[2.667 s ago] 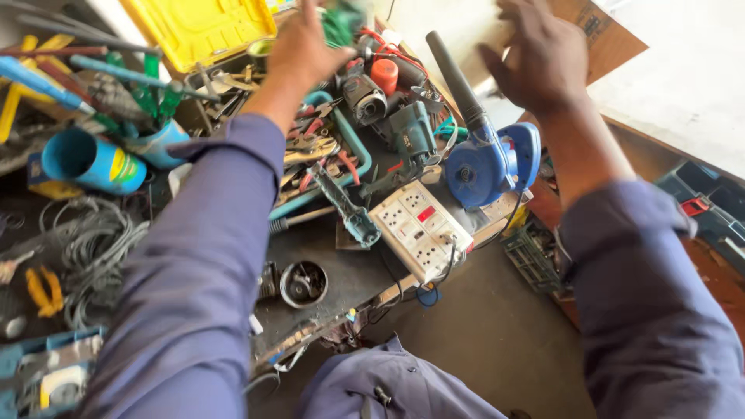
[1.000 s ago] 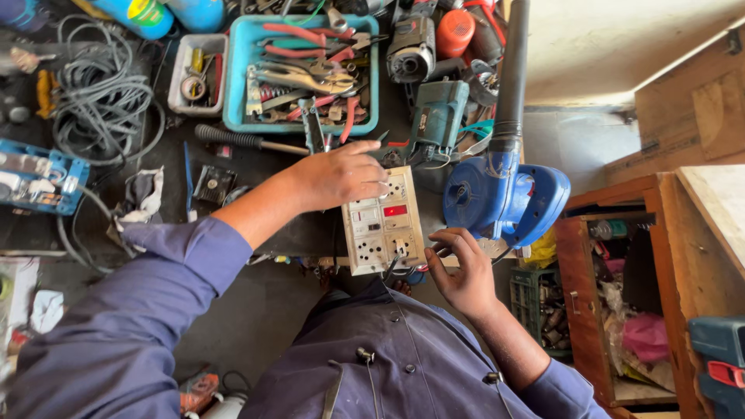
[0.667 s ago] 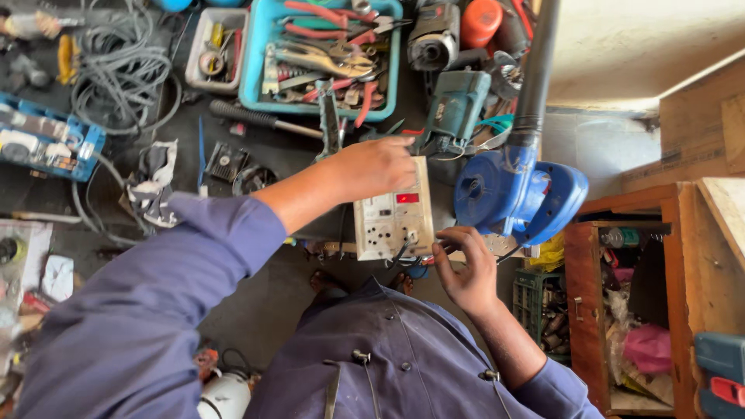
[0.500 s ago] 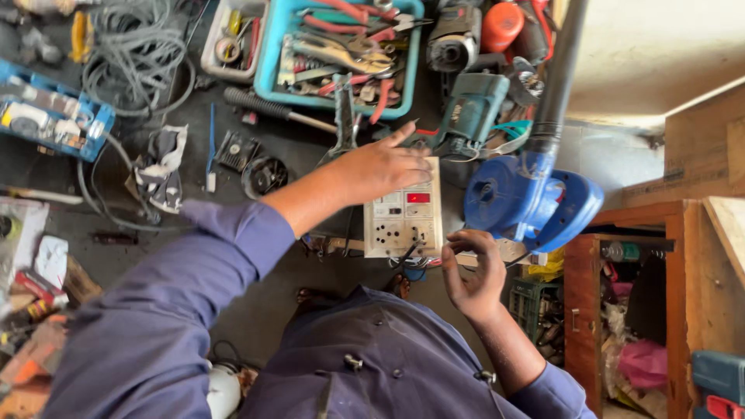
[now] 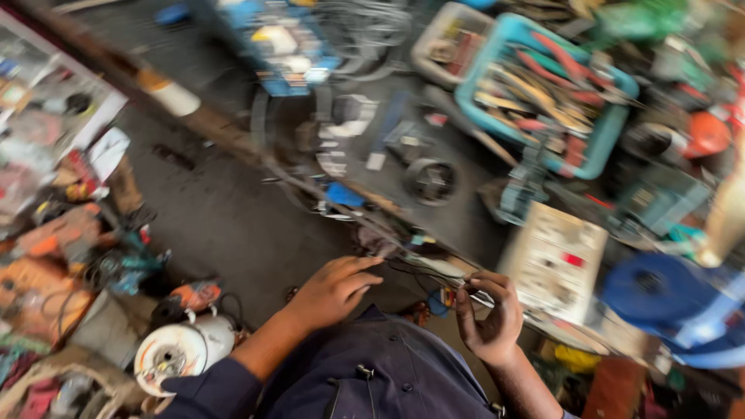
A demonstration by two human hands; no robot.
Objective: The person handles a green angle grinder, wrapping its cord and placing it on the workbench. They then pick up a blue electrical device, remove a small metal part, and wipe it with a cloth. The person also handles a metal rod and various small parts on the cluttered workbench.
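Note:
The view is blurred by motion. My left hand (image 5: 334, 291) lies flat at the bench's front edge, fingers stretched toward a thin dark cable (image 5: 423, 268); it holds nothing. My right hand (image 5: 490, 320) is curled just right of it, pinching the cable's end with small coloured wires (image 5: 448, 296). A white socket board (image 5: 555, 260) lies on the bench just beyond my right hand. To its right sits a blue blower (image 5: 660, 299). My dark blue clothing (image 5: 388, 372) fills the bottom of the view.
A teal tray (image 5: 601, 151) of pliers and hand tools sits at the back right, with a green power tool (image 5: 656, 198) beside it. A round metal part (image 5: 429, 180) lies mid-bench. On the floor at left are a white cable reel (image 5: 174, 353) and orange tools (image 5: 66, 233).
The view swung left and down toward the floor. My left hand came off the top of the socket board down to the bench edge. My right hand stayed below the board on the wires.

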